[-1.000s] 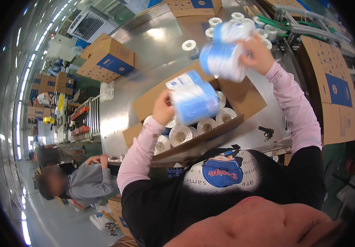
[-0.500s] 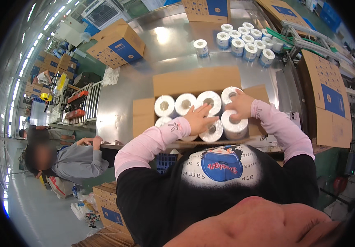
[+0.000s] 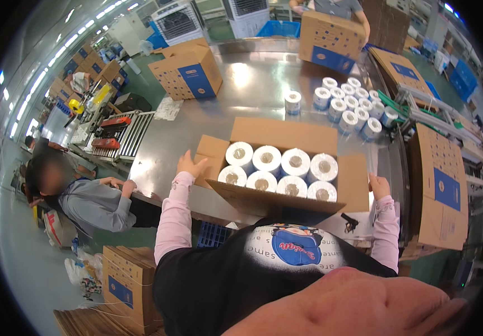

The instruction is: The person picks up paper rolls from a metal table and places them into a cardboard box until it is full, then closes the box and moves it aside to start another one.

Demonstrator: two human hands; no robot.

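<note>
An open cardboard carton (image 3: 283, 134) stands on the metal table in front of me, flaps spread out. Two rows of white rolls (image 3: 296, 161) fill it, standing on end with their cores up. My left hand (image 3: 191, 166) is at the carton's left flap (image 3: 212, 157), fingers spread and gripping nothing. On the other side, my right hand (image 3: 380, 187) has its bent fingers at the outer edge of the right flap (image 3: 354, 182). The front flap (image 3: 269, 201) slants outward toward my body.
Beyond the carton stand a cluster of wrapped rolls (image 3: 351, 103) and one lone roll (image 3: 292, 103). Another carton (image 3: 188, 73) sits at the back left. A person (image 3: 93, 199) is at my left; another handles a carton (image 3: 331, 42) across the table. A roller conveyor (image 3: 121, 137) stands at left.
Both hands have left the rolls and moved outward to the carton's side flaps. My view has shifted, bringing the person across the table into sight.
</note>
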